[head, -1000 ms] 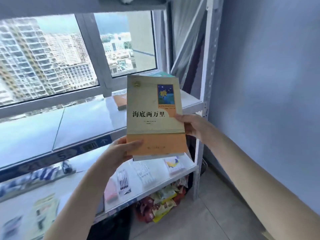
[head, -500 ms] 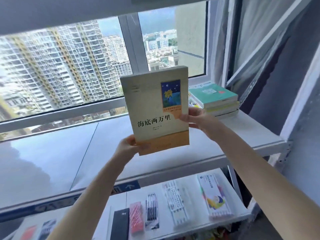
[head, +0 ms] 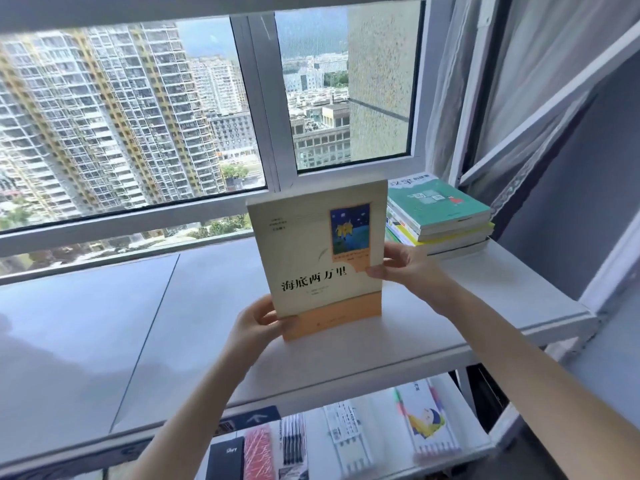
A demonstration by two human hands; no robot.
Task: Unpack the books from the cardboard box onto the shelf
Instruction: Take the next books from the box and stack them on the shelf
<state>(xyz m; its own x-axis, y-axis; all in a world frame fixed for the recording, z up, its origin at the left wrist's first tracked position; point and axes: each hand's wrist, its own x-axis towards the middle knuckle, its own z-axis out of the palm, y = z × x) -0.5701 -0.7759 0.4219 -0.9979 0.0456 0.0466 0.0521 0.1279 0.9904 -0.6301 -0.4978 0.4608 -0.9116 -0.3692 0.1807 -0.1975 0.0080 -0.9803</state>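
A cream-and-orange paperback book (head: 318, 258) is pinched upright by the left hand (head: 257, 323) and right hand (head: 408, 268) over the white shelf (head: 485, 299); a green-topped book stack (head: 440, 209) is already shelved.

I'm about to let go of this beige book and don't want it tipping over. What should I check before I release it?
1. Grip: the left hand grips the lower left corner of the book, and the right hand pinches its right edge: ok.
2. Book upright, cover facing the camera: ok.
3. Bottom edge resting on the shelf: cannot tell.
4. Bare shelf surface to the book's left: ok.
5. Side support: the stack of books on the right lies flat; whether the book touches it: cannot tell.
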